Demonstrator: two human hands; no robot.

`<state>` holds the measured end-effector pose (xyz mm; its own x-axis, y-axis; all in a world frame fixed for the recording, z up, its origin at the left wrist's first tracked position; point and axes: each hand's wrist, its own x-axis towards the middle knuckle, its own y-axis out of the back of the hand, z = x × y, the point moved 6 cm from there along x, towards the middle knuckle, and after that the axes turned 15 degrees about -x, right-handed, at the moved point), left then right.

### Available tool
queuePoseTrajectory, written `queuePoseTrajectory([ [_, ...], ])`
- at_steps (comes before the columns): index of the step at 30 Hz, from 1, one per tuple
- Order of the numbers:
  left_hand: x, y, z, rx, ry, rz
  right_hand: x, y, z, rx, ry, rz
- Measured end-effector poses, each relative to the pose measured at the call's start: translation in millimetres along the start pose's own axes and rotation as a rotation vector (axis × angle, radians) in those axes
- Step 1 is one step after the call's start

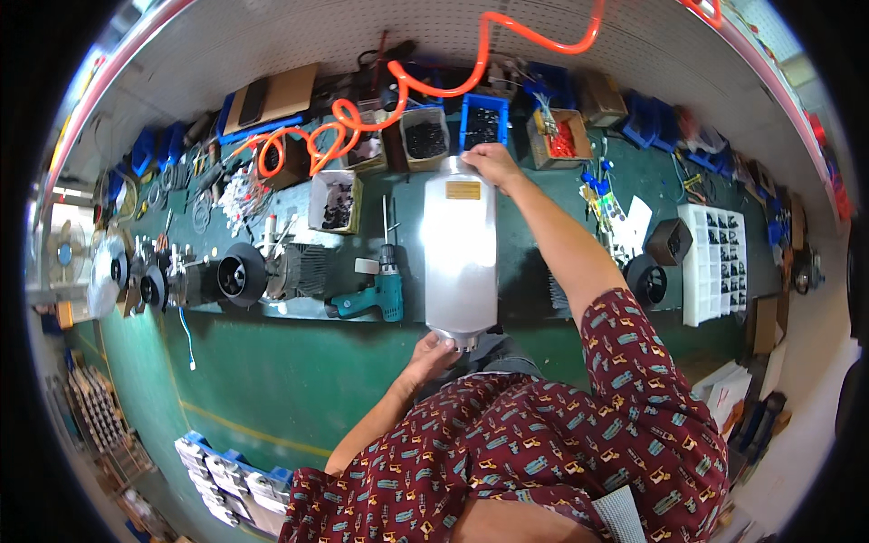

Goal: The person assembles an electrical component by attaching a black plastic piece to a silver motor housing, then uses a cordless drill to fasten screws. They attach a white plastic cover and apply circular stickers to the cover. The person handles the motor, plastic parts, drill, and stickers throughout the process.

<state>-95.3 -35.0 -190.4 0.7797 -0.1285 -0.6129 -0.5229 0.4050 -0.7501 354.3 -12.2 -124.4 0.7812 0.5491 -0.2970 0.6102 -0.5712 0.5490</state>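
A long silver metal housing with tapered ends and a small gold label spans from over the workbench to my body. My right hand is closed around its far neck. At the near end, my left hand grips the housing by its toothed rim, with part of the fingers hidden beneath. Just left of the housing, a teal cordless drill lies on its side with its long bit pointing away from me.
Black fan parts and finned metal pieces stand at the bench's left. Bins of small parts line the back, beneath an orange coiled hose. At the right sits a white tray of black parts, near a black round fan part.
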Motion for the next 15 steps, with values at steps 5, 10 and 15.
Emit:
queuePoseTrajectory([
  [5, -19.5, -8.8, 19.3, -0.096, 0.012, -0.061, 3.2, 5.6, -45.2, -0.498, 0.202, 0.06],
  [10, -37.7, -34.4, 23.3, -0.145, 0.179, -0.061, -6.7, 14.1, -108.1, -0.732, 0.036, -0.098],
  [15, 12.9, -36.9, -12.2, -0.346, 0.26, -0.247, 0.2, 16.8, -113.0, -0.856, -0.005, -0.091],
])
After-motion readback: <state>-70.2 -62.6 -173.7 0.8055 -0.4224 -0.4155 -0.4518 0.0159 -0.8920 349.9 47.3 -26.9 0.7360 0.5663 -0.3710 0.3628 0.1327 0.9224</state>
